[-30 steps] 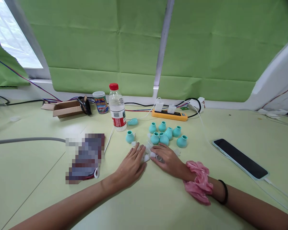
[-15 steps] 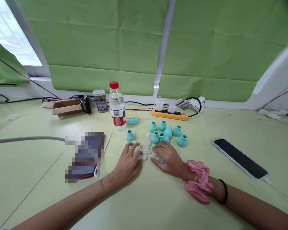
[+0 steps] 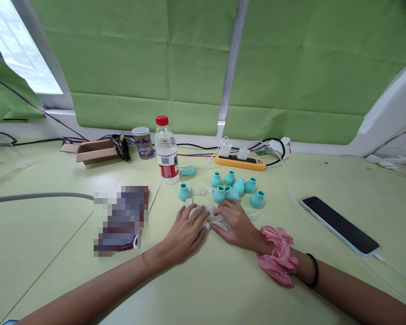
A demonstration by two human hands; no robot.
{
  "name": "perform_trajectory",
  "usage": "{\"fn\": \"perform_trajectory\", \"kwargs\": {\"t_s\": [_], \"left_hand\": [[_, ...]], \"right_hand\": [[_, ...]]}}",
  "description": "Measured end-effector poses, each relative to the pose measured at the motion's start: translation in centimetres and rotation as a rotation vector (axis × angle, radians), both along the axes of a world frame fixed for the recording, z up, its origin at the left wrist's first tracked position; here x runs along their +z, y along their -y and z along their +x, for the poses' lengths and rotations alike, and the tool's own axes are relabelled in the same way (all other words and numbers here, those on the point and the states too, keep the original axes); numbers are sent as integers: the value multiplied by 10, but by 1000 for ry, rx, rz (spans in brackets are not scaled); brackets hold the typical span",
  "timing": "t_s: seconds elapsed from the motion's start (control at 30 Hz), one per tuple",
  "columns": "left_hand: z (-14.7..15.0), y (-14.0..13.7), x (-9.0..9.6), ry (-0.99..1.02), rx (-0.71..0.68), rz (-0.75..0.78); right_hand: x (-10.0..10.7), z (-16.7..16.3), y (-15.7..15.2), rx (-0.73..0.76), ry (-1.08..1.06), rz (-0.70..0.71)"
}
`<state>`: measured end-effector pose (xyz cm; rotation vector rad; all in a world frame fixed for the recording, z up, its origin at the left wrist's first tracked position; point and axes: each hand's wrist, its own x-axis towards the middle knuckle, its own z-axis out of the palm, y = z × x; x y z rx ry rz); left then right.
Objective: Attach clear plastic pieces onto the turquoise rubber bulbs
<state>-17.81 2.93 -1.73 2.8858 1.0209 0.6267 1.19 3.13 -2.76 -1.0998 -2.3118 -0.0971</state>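
My left hand [image 3: 186, 234] rests on the table with its fingers apart, stretched over small translucent white plastic pieces [image 3: 210, 211]. Close beside it, my right hand [image 3: 237, 228] is cupped loosely over more such pieces, its fingers bent and apart. The palms and fingers partly hide the pieces. Another clear piece [image 3: 200, 192] lies beyond the fingertips, and one more clear piece [image 3: 253, 215] shows right of my right hand. Several teal bulb-shaped pieces with open necks [image 3: 219, 195] cluster just past my right fingers. A single teal bulb [image 3: 184, 192] stands beyond my left hand.
A water bottle [image 3: 167, 155] with a red cap, a can [image 3: 143, 143] and a cardboard box [image 3: 99, 152] stand behind. An orange power strip [image 3: 240, 161] holds chargers. One phone [image 3: 340, 224] lies right; a blurred-out dark device [image 3: 125, 221] lies left. Cables cross the table.
My left hand has slid slightly right, closer to my right hand. The clear pieces between the hands have shifted, one now lying crosswise farther back.
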Motion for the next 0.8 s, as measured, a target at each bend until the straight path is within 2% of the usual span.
{"fn": "perform_trajectory", "kwargs": {"t_s": [0.13,0.27,0.37,0.43,0.63,0.8], "left_hand": [[0,-4,-6,30,44,1],[0,-3,-4,43,77,106],[1,0,-2,11,2,187],[1,1,-2,-22,-39,197],[13,-3,-4,-41,100,185],[35,-12,-8,-19,78,161]], "right_hand": [[5,-5,1,-18,100,-7],[3,-5,0,-24,139,21],[1,-4,0,-53,85,29],[0,-3,0,-63,37,26],[2,-2,-2,-88,-252,68],[5,1,1,-34,-461,140]]}}
